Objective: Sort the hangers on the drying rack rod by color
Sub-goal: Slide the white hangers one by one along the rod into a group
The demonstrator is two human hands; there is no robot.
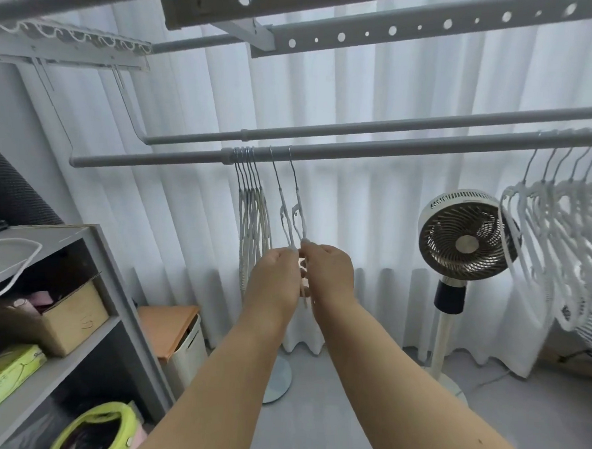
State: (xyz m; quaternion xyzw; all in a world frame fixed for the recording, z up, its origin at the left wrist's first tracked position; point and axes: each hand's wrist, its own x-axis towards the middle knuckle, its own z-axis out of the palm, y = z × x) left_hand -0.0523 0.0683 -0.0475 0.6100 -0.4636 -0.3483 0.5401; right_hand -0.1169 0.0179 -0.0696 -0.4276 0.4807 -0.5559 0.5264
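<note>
Two bare forearms enter from the bottom edge, no sleeves showing up to where the frame cuts them off. Left hand [275,274] and right hand [330,270]: no rings, watch, bracelets or gloves visible. Nails short where seen, polish not discernible. Small dark mole on the right forearm, near the bottom right. No other clothing in view.

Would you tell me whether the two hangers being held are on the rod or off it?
On: both hangers' hooks loop over the rod.
</note>
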